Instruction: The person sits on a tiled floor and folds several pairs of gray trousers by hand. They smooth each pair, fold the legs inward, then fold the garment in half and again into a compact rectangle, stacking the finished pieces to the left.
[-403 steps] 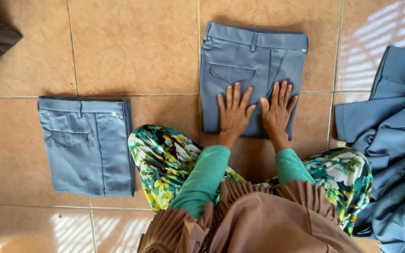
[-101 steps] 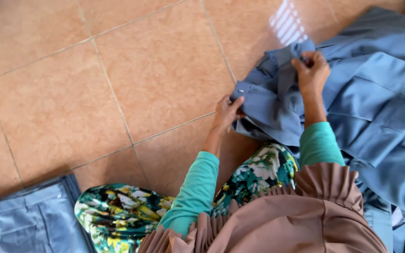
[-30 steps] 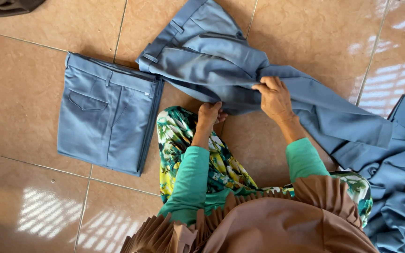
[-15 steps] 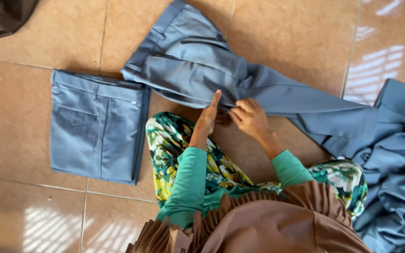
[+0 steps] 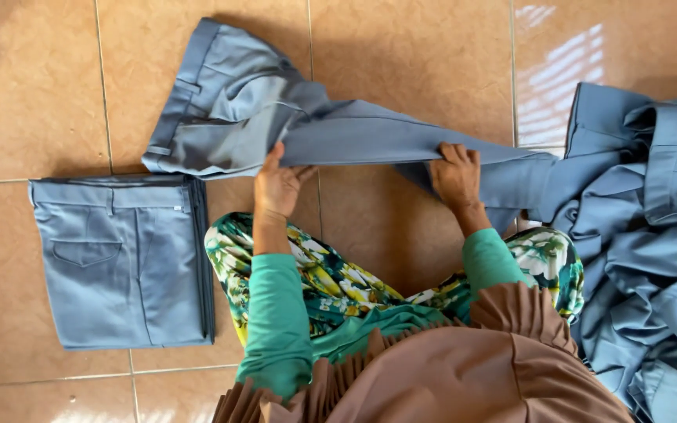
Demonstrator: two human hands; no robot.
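Head view, person seated on the tiled floor point(image 5: 432, 70). The unfolded grey-blue trousers point(image 5: 291, 125) now lie stretched across the floor in front of the knees, waistband at far left, legs running right toward the heap. Half a second ago both hands sat close together near the seat of the garment; now they are well apart.

Left hand point(image 5: 278, 184) lies flat, fingers pointing away, pressing the trousers just below the seat; it pins the cloth rather than closing round it. Right hand point(image 5: 456, 174) has moved right along the leg and is curled over its near edge, closed on the cloth.

Judgement: the spread of the hands has drawn the leg out straight and taken up slack, so the garment looks laid out for its fold, not yet folded.

A folded pair point(image 5: 123, 258) lies to the left, just beside the knee. The heap of same-coloured garments point(image 5: 652, 235) sits at right, touching the stretched leg.
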